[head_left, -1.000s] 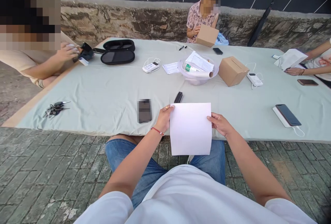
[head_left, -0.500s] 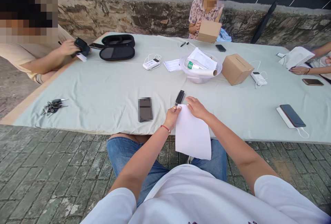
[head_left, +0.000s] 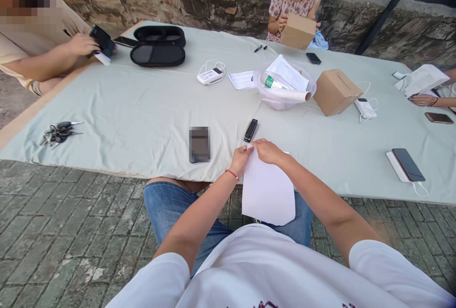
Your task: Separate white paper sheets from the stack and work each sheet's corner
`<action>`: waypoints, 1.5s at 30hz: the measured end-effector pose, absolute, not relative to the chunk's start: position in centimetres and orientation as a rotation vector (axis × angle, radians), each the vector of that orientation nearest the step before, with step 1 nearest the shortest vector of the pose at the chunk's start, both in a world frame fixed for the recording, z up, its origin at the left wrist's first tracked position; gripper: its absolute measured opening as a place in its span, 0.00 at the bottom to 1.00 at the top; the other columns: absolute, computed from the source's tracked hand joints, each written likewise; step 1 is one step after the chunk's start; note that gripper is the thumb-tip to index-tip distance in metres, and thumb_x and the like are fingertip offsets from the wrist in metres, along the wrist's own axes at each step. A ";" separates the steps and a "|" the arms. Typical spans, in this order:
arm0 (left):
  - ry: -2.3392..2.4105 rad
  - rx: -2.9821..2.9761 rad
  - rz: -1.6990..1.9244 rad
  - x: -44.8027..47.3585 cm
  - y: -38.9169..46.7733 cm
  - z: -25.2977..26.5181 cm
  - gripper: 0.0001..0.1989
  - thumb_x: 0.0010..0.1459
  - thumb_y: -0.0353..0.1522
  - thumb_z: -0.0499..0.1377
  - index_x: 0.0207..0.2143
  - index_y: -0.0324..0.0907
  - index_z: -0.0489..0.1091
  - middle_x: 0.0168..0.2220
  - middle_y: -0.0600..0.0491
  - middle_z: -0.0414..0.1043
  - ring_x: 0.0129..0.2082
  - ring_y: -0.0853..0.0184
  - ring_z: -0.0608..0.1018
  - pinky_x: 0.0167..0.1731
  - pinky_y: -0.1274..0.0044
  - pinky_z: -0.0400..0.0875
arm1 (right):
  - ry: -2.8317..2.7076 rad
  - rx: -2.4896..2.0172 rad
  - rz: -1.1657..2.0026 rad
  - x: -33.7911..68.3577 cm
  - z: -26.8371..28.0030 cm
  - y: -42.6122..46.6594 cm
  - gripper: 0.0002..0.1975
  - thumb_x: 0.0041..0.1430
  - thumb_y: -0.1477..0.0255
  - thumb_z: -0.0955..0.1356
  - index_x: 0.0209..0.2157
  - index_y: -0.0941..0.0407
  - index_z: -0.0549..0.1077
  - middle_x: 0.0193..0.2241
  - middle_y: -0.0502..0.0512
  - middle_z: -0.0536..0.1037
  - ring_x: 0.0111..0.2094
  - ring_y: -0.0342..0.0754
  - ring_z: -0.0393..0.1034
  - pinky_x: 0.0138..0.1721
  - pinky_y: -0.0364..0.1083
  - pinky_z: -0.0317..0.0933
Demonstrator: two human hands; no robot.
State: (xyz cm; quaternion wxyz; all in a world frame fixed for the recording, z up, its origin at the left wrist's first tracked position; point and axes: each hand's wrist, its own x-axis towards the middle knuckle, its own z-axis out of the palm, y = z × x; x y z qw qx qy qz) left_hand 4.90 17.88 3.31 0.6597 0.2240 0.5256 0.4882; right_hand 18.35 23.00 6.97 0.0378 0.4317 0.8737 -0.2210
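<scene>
White paper [head_left: 268, 191] hangs from the table's near edge down over my lap; I cannot tell how many sheets there are. My left hand [head_left: 241, 160] is closed on its upper left corner, thumb on top. Fingers of my right hand [head_left: 268, 152] are closed at that same corner, touching the left thumb, and its palm covers part of the top edge. Just beyond my fingertips lies a black stapler [head_left: 251, 130] on the cloth. Left of my hands is a dark, blurred-out flat item [head_left: 199, 144].
A clear plastic bowl [head_left: 281, 104] holds papers, a bottle and a roll. Beside it stands a cardboard box [head_left: 337, 92]. Keys [head_left: 60, 133], a black case [head_left: 158, 55], power banks and phones lie about the cloth-covered table [head_left: 142, 118]. Several people sit around it.
My right hand has come down and left, from apart above the paper to the corner beside my left thumb. The view has shifted slightly.
</scene>
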 end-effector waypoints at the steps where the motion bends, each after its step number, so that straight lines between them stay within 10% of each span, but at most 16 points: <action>1: 1.184 0.503 1.105 4.9 17.9 3.2 0.15 0.49 0.37 0.66 0.24 0.42 0.62 0.20 0.57 0.67 0.19 0.72 0.68 0.21 0.78 0.60 | 2.688 1.322 -0.686 18.3 6.9 22.9 0.24 0.59 0.84 0.60 0.54 0.56 0.70 0.52 0.61 0.75 0.56 0.56 0.65 0.51 0.52 0.63; 38: 1.168 0.435 1.188 4.4 17.5 2.2 0.17 0.43 0.40 0.69 0.27 0.42 0.66 0.22 0.56 0.69 0.22 0.69 0.70 0.25 0.76 0.62 | 2.713 1.359 -0.617 17.6 6.0 21.5 0.32 0.55 0.87 0.59 0.61 0.54 0.64 0.58 0.59 0.71 0.56 0.56 0.65 0.53 0.54 0.60; 45: 1.176 0.419 1.172 4.1 17.2 2.4 0.17 0.40 0.39 0.70 0.27 0.41 0.67 0.22 0.55 0.69 0.22 0.69 0.70 0.25 0.76 0.64 | 2.664 1.434 -0.854 19.6 6.8 22.6 0.17 0.66 0.72 0.59 0.50 0.52 0.74 0.46 0.56 0.79 0.44 0.52 0.72 0.44 0.49 0.63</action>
